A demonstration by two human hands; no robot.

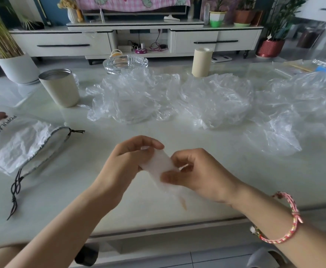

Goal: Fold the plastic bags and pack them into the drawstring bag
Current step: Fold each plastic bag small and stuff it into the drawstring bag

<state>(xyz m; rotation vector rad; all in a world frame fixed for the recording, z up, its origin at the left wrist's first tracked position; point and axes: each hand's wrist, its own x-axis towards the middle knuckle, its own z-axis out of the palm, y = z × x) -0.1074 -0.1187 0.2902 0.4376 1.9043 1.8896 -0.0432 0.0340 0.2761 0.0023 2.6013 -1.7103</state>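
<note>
At far left the drawstring bag (21, 144) lies on our pale table (177, 136), well apart from the fingers. Crumpled plastic bags (216, 105) spread beyond them, with a TV cabinet (61, 43) behind. Our left hand (127, 161) and right hand (199, 175) pinch the small folded bag (161, 161) between curled fingertips.

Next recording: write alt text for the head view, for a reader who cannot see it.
The left hand and the right hand pinch a small folded plastic bag over a pale table. A white drawstring bag lies to the left, and crumpled clear plastic bags lie spread beyond the hands.
</note>
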